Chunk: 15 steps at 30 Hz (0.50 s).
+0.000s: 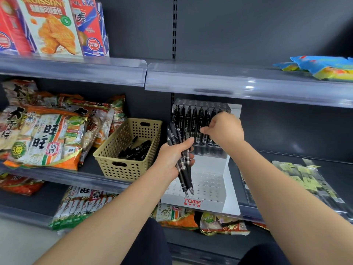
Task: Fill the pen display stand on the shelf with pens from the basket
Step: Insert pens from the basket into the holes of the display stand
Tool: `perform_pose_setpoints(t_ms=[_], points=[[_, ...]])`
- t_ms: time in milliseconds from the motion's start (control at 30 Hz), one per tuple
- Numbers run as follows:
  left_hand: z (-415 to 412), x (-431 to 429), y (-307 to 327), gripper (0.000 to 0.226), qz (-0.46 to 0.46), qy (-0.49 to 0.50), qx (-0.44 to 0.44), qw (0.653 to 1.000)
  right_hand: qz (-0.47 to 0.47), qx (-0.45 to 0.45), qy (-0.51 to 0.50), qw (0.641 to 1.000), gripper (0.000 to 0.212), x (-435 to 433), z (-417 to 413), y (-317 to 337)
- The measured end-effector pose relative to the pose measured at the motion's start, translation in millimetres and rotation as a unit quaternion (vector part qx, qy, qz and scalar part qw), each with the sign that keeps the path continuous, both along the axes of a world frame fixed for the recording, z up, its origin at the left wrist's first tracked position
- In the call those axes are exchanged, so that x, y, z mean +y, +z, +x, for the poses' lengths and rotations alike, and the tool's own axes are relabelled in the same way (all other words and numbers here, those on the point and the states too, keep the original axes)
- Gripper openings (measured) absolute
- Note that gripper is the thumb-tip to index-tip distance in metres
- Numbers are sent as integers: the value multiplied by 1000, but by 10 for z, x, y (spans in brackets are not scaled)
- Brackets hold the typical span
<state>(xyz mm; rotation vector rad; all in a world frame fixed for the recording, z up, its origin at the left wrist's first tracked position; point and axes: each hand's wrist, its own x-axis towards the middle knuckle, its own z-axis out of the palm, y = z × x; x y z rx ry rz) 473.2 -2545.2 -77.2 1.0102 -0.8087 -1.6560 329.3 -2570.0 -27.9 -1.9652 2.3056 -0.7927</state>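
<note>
Pens (182,163), a black bundle of them, are sitting clenched in the left hand (170,159), whose fingers are wrapping round the barrels at mid-length, tips pointing down. I judge they are being held bunched there as a ready supply, so each next one is lying just beside the working fingers. The right hand (224,131) is reaching to the stand (214,202), its fingers (205,130) curling against the row of standing pens (193,119) in the upper tier. The thumb is meeting a pen top, yet the back of the hand is hiding whether anything is truly being gripped, so I cannot tell. Below those fingers the lower white tier is showing bare holes, so much filling is probably waiting. Left of the left hand's knuckles, the basket (124,155) is holding loose pens (135,150), near enough for refills. Both are resting on the shelf (286,169), with snack bags (44,138) lying beyond the basket, well apart from either hand.
</note>
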Motion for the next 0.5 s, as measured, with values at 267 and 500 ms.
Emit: perform_pose_setpoints(t_ms=[267, 500], points=[[-29, 2, -12, 28, -2, 9, 17, 1000, -16, -15, 23, 999, 33, 55, -28, -96], [-35, 19, 7, 25, -16, 4, 15, 1000, -13, -28, 26, 999, 47, 40, -42, -80]])
